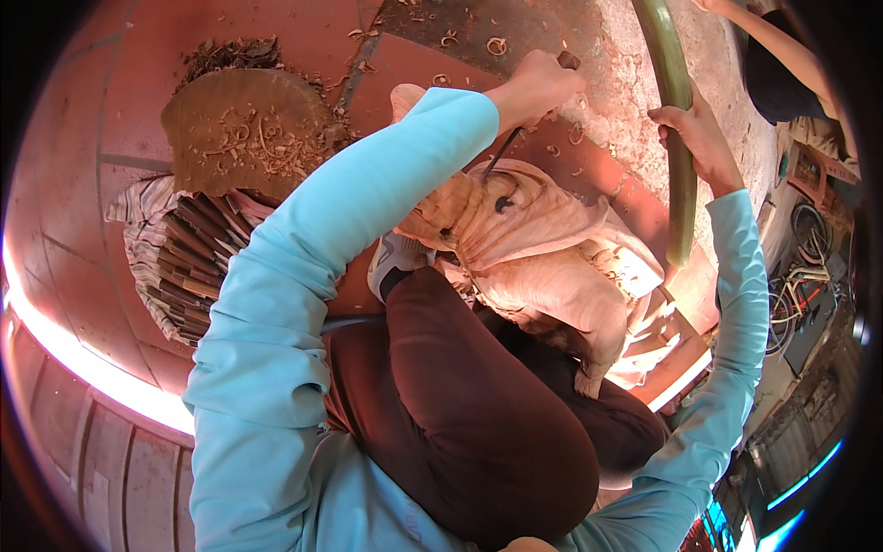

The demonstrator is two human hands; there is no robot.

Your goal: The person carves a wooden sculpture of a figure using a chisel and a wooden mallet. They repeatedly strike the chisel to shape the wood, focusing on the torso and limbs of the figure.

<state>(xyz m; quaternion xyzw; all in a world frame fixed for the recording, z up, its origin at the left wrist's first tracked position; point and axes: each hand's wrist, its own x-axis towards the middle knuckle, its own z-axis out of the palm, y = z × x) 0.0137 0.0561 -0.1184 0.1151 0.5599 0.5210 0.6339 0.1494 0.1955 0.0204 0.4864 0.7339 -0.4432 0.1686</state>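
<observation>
My left hand (538, 85) is closed around the dark handle of a carving chisel (503, 150). The chisel's thin dark blade slants down to a pale carved wooden figure (552, 216), its tip at or near a dark hollow. Folds and a leg-like shape show on the figure, which leans against my brown-trousered legs. Off to the right, my right hand (701, 138) grips a long, smooth green club-like bar (679, 175). That bar stands apart from the chisel, and its upper end runs out of the picture.
Left of my arm stands a wooden block (248, 138) strewn with shavings. Below it, several wood-handled tools (189, 267) lie in a striped cloth (143, 221). Curled shavings dot the red tiled floor (138, 83). Another person's arm (782, 46) shows at upper right; bicycles (796, 294) stand farther off.
</observation>
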